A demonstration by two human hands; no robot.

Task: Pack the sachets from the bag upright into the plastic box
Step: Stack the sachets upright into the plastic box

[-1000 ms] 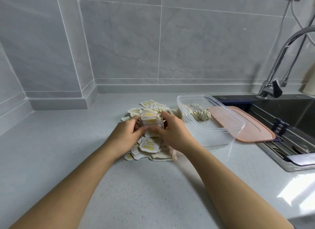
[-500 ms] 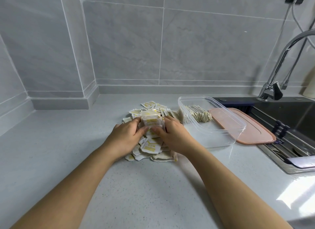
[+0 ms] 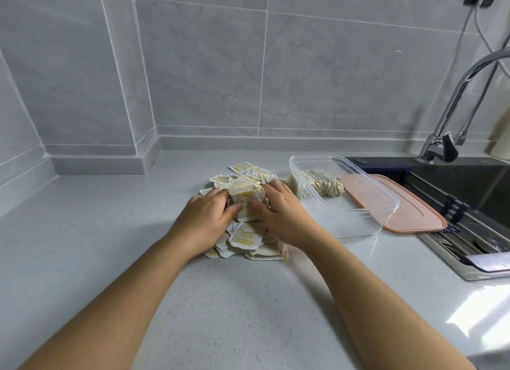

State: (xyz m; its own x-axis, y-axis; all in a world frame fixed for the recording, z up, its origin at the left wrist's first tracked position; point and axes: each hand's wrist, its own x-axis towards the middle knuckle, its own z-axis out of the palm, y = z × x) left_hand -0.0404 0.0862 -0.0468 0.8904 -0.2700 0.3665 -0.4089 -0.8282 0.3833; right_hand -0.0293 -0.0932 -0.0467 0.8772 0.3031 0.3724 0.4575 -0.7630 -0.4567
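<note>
Where heap (image 3: pixel 245 238) edge nears box (image 3: pixel 356 226), left hand (image 3: pixel 205 218) and right hand (image 3: pixel 281 212) round sachet bundle (image 3: pixel 245 201) (perhaps upright).

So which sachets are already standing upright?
The row of sachets at the far end of the clear plastic box, packed on edge; the loose pile beside it lies jumbled.

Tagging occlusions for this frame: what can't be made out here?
Head view: count in the sachet stack; the left hand and right hand cover its sides.
Head view: what lies under the loose pile; sachets and hands hide it.
Head view: count of the row in the plastic box; too small, behind the clear wall.
Head view: tap spout; cut off by the right edge.
</note>
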